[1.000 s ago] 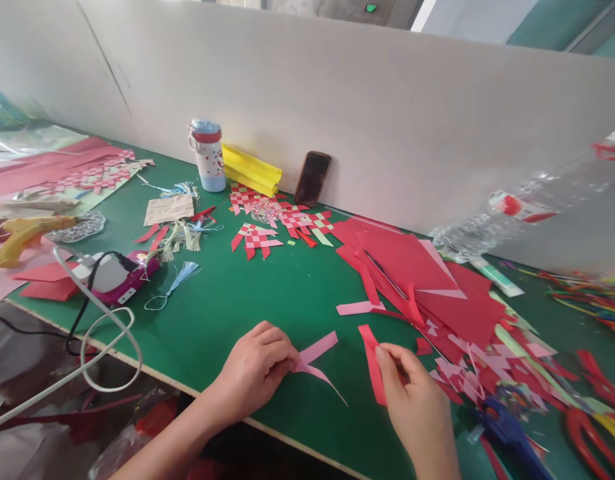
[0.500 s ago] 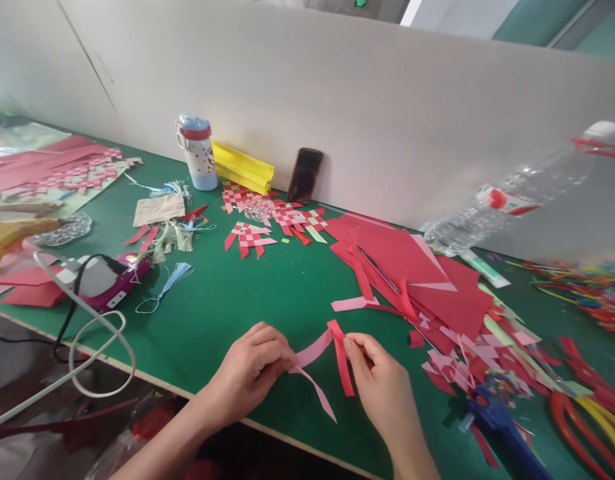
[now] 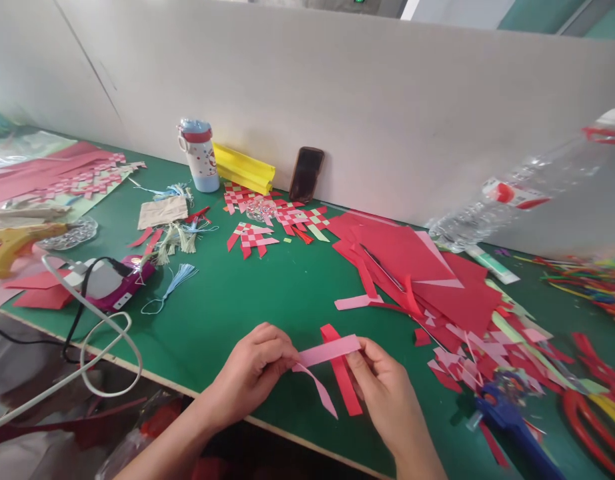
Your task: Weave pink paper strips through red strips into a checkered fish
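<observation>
My left hand [image 3: 255, 370] pinches the folded end of a pink paper strip [image 3: 327, 351] just above the green table [image 3: 267, 293]. The strip's upper leg lies across a red paper strip [image 3: 343, 380], and its lower leg trails down toward the table edge. My right hand [image 3: 382, 393] pinches the red strip where the two strips cross. Both hands are closed on the paper near the table's front edge.
A heap of red paper sheets and scraps [image 3: 417, 267] lies right of my hands, with a blue glue gun [image 3: 512, 417] near the front. Woven red-and-pink pieces [image 3: 267, 223], a small bottle [image 3: 198, 155], a phone [image 3: 306, 175], tassels [image 3: 175, 277] and a white cable loop [image 3: 107, 353] sit behind and left.
My right hand brought the red strip leftward from apart to under the pink strip's upper leg, so the two strips now cross. My left hand stayed in place.
</observation>
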Motion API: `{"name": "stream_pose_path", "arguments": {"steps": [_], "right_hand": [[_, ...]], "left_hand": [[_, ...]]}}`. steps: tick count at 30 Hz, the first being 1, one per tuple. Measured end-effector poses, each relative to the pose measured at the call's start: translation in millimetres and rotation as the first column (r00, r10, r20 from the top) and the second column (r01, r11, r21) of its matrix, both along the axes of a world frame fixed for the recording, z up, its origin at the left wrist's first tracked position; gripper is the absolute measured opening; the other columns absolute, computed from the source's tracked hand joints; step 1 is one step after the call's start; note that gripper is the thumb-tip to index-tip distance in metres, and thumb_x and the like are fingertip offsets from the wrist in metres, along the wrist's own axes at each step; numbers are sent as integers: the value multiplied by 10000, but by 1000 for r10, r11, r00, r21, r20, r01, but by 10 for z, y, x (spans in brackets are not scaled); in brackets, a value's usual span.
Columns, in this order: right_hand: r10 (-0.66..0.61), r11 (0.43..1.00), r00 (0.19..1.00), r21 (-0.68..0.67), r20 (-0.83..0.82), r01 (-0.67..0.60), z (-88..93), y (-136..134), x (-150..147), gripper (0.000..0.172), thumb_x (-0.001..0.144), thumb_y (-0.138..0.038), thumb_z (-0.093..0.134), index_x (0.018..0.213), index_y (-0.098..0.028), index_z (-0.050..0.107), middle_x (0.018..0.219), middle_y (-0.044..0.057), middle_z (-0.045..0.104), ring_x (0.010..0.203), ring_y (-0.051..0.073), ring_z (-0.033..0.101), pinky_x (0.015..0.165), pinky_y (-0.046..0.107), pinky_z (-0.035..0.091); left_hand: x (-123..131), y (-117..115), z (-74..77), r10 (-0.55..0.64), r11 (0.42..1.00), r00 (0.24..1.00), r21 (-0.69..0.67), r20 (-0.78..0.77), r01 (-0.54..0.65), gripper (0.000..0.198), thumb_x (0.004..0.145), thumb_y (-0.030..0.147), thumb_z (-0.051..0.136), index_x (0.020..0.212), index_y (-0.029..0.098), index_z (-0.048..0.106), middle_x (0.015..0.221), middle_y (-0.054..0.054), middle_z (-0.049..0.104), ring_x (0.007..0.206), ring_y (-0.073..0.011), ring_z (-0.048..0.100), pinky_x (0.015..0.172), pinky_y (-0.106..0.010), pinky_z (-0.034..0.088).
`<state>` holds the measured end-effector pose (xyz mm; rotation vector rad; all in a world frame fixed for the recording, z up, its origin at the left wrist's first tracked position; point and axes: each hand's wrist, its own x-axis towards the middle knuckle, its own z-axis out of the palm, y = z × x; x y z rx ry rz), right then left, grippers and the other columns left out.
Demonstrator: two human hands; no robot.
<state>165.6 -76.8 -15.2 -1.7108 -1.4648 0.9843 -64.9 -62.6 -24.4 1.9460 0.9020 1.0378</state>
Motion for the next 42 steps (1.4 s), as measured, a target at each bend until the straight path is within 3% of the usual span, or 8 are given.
{"name": "stream_pose_path", "arguments": {"steps": [6,13,18,26,33,38,42], "right_hand": [[34,999,999,-12,2,-34,20,-34,-71,434,898,-596,504,914,-193,666,711,15,688,623,161,592,573,227,469],[-150,988,983,62,104,144,23,19,81,463,843,-638,536,902,-201,679,657,24,693,571,172,606,548,249,491],[-198,978,979,69,41,195,-23,29,129,501,824,-659,559,928,-184,679,683,45,700,605,189,640,529,262,511],[-179,984,984,22,7,179,-56,25,168,526,831,-684,542,936,-182,656,700,40,697,624,185,657,564,269,535],[-35,999,997,-8,61,36,29,9,60,402,880,-593,520,876,-210,642,691,24,680,601,157,612,604,260,510],[-80,993,984,-102,-158,65,0,13,67,401,839,-599,611,901,-204,627,674,17,654,585,131,567,533,225,456],[-185,970,899,-222,-397,102,17,7,58,473,750,-617,715,946,-203,600,632,-6,602,531,102,505,418,173,328]], "left_hand": [[18,23,-27,30,999,998,-8,-49,-31,205,987,171,492,917,190,684,885,-41,667,847,-139,601,768,-250,475],[20,27,-55,67,998,992,10,-106,-66,211,980,184,487,913,192,687,886,-47,676,843,-155,595,762,-273,476],[25,34,-77,55,998,989,6,-137,-55,214,969,156,478,897,195,676,892,-44,679,841,-159,594,752,-272,471],[33,38,-78,68,998,985,3,-159,-68,204,959,134,493,886,199,673,878,-28,675,831,-155,584,755,-265,457],[33,39,-94,74,997,985,-7,-159,-76,199,944,107,508,893,203,675,892,-19,671,841,-148,579,760,-255,450],[32,41,-88,73,997,988,-10,-139,-76,194,946,109,513,896,198,678,886,-18,673,840,-146,582,765,-253,448],[27,35,-65,86,995,994,-46,-75,-89,202,967,144,504,909,194,690,893,-27,666,850,-137,600,773,-235,461]]}}
